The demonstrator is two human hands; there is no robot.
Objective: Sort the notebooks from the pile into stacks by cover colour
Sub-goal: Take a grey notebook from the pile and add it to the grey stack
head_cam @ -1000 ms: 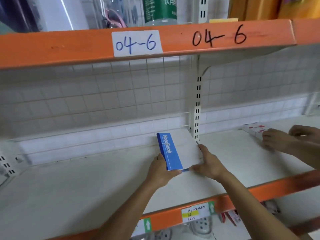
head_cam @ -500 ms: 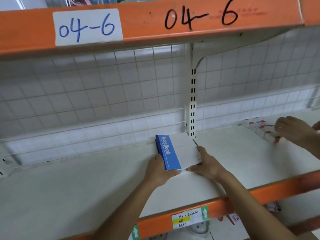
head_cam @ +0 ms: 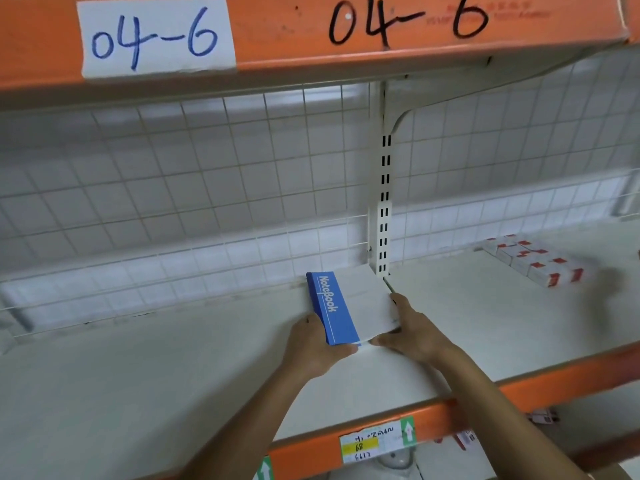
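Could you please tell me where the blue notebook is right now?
In the head view the blue notebook lies at the centre of the white shelf, just in front of the slotted post, held between the left hand and right hand.

— What sort of place are we looking at?
— It is looking like a shop or stockroom aisle. An orange beam is running overhead, and a paper label on it is showing "04-6".
— Is anything else pointing that way?
— A wire grid is backing the white shelf, a slotted upright is standing behind it, a price tag is sitting on the lower beam, and blue notebooks and red-and-white boxes are lying on the shelf.
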